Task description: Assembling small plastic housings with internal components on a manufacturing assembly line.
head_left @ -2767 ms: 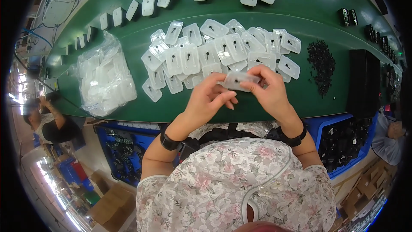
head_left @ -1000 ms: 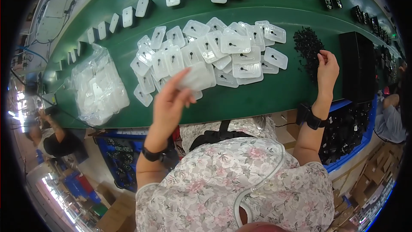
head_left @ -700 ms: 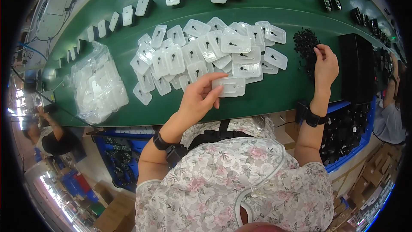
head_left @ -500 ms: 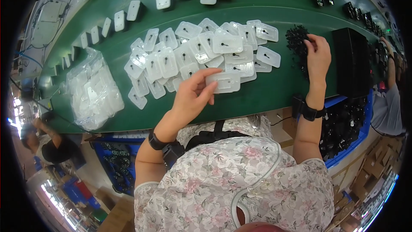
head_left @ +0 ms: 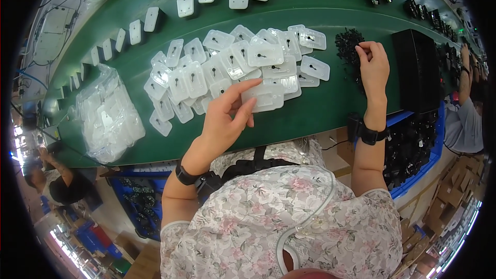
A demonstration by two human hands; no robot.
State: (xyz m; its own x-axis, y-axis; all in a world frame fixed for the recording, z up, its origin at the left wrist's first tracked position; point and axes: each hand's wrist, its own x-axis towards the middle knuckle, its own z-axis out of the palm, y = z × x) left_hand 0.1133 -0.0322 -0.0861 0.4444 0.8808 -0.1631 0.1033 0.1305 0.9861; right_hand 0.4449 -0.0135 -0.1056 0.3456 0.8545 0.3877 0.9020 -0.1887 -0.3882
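My left hand [head_left: 225,115] grips a translucent white plastic cover [head_left: 268,97] by its left end, between thumb and index finger, just in front of a heap of similar covers [head_left: 195,79]. Most of the heaped covers show a small black piece at their middle; no such piece shows on the held one. At the right, my right hand [head_left: 375,70] is at the edge of a pile of tiny black parts [head_left: 348,44], thumb and fingertips pinched together. Whatever lies between those fingertips is too small to make out.
A clear bag of white parts [head_left: 110,119] lies left. White-faced units [head_left: 185,4] stand in a curved row at the back. A black box [head_left: 416,72] is right of my right hand. Blue bins [head_left: 440,147] with black parts sit below the table edge. Other people work at both sides.
The whole view has shifted slightly, so the table things appear a little further left. Both hands keep nearly the same pose, the left on the cover and the right at the black pile.
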